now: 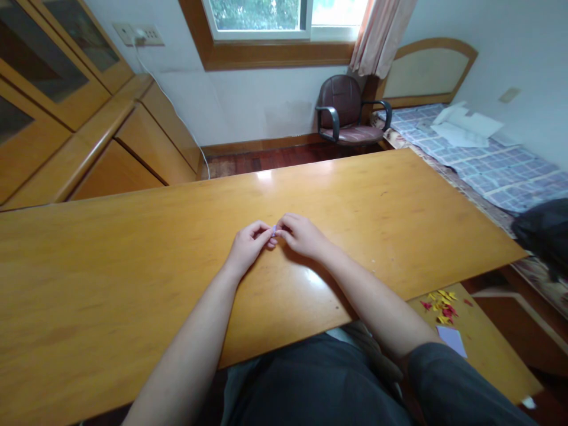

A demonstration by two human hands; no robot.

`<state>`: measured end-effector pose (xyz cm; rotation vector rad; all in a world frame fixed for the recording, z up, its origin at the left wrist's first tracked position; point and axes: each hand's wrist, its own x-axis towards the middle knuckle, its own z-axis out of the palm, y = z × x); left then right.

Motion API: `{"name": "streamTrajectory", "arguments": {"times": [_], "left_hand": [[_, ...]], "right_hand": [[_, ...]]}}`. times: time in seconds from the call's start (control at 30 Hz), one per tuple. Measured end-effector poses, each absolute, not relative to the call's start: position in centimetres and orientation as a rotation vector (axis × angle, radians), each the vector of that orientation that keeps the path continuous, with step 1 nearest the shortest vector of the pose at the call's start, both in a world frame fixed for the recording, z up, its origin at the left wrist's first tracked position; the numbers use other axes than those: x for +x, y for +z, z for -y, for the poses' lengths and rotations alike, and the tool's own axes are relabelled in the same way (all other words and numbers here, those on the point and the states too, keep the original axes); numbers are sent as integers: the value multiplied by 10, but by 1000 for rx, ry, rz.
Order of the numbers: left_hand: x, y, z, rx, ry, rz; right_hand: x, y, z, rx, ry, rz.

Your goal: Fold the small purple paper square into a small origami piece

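Note:
A tiny piece of purple paper [274,231] is pinched between my two hands, just over the middle of the wooden table [146,266]. My left hand [252,245] grips it from the left between thumb and fingers. From the other side my right hand [299,235] holds it with thumb and forefinger. Most of the paper is hidden by the fingertips, so its folded shape cannot be made out.
A lower board [492,355] at the right bears several small yellow and red folded paper pieces [444,307] and a purple paper stack [451,341]. Beyond the table stand a brown armchair [341,109], a bed [501,165] and a wooden cabinet [146,142].

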<state>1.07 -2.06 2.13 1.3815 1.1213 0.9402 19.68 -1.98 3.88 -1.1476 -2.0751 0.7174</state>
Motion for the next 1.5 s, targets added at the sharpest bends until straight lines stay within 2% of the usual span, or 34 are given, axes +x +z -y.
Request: {"name": "streamTrajectory", "arguments": {"times": [0.8,1.03,1.1,1.3,1.5], "left_hand": [[10,22,22,1328,827,-1114],[11,21,18,1167,953,-1113],[11,21,17,1140,1006,-1117],[13,20,17,1135,1069,-1118],[15,19,18,1171,1039,-1100]], "right_hand": [[200,40,20,-1157,729,2114],[203,31,11,-1115,790,1725],[204,28,8,-1193,874,1593],[198,28,11,-1110,1463,1374],[191,31,14,-1056,1524,1329]]}}
